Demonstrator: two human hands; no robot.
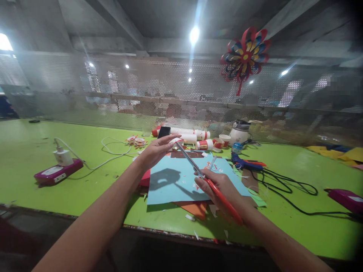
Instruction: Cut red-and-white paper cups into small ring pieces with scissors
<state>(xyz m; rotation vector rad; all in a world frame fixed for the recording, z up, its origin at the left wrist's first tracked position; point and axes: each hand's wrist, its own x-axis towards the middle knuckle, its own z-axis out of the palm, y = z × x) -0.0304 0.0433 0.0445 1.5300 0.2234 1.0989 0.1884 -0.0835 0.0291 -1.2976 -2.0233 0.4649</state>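
My right hand (219,185) grips a pair of red-handled scissors (219,196), seen nearly edge-on, with the silver blades pointing up and left. Whether the blades are apart cannot be made out. The tips reach a small white piece with a red edge (177,140), pinched in the fingers of my left hand (159,149). Both hands are raised over a light blue sheet of paper (170,192), where their shadow falls. Small white and red scraps (197,185) lie on that sheet. My left fingers partly hide the white piece.
Behind the sheet lie paper cups (204,145), a dark phone (164,132) and a white kettle (239,133). A blue glue gun (241,162) with a black cord is at right. A purple power strip (58,173) with a charger sits left on the green table (99,192).
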